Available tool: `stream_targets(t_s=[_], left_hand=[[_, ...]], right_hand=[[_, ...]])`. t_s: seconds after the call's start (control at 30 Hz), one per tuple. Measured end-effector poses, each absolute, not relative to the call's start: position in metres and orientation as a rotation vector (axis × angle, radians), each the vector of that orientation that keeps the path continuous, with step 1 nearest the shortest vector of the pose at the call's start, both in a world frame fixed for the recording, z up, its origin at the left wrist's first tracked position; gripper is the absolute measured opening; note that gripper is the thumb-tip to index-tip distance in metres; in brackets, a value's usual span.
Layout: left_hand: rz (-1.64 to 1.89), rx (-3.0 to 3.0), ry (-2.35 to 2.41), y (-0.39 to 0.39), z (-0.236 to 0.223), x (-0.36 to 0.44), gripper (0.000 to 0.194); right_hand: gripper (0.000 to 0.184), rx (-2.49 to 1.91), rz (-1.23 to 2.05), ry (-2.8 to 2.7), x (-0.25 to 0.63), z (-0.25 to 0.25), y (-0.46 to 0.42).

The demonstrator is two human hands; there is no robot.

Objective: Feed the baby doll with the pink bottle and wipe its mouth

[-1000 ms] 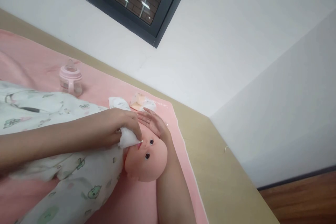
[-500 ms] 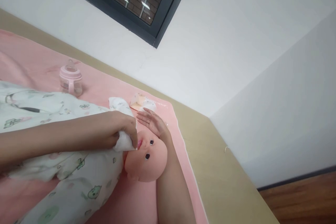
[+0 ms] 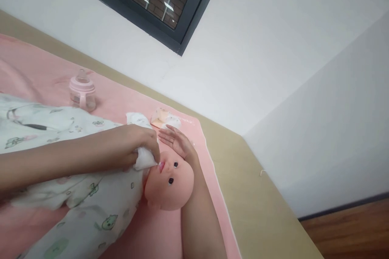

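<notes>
My left hand (image 3: pixel 136 145) reaches in from the left edge, its fingers closed on a white wipe or cloth (image 3: pixel 146 160). The fingertips and a corner of the cloth are at the mouth of a baby doll (image 3: pixel 178 190). The doll lies on its back, its head resting against my right forearm. Past the head, my right hand (image 3: pixel 176 141) lies open with its fingers stretched out, holding nothing. White printed clothing (image 3: pixel 109 198) covers the doll's body, partly hidden under my left arm.
A pink-lidded baby bottle (image 3: pixel 82 89) with handles stands on the pink sheet (image 3: pixel 121 93). A folded printed cloth with an orange patch (image 3: pixel 159 118) lies near my right fingertips. Behind the tan bed edge (image 3: pixel 240 186) are a white wall and a dark-framed window (image 3: pixel 179 38).
My left hand has shifted slightly up, and the cloth with it, so more of the doll's mouth shows. My right hand and the doll have stayed in place.
</notes>
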State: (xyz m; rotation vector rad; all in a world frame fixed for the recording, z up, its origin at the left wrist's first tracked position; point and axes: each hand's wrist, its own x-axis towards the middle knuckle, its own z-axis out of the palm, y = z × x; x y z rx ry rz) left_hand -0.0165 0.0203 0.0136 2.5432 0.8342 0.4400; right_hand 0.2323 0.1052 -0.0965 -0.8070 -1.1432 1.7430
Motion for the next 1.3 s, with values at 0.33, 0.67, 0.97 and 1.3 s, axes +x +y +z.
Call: stream_targets(t_s=[0.33,0.67,0.97,1.3], left_hand=[[0.475,2.524,0.861,0.017,0.014,-0.014,0.059],[0.552,2.57,0.792,0.017,0.01,-0.013,0.059],[0.623,2.532,0.701,0.01,0.015,-0.012,0.048],[0.626,2.574,0.642,0.008,0.01,-0.008,0.04]], right_hand=[[0.041,-0.827,1.739,-1.154,0.232,-0.096,0.106],[0.04,-0.852,1.736,-1.155,0.232,-0.094,0.105],[0.041,-0.821,1.742,-1.144,0.232,-0.095,0.105],[0.042,-0.845,1.729,-1.15,0.23,-0.092,0.104]])
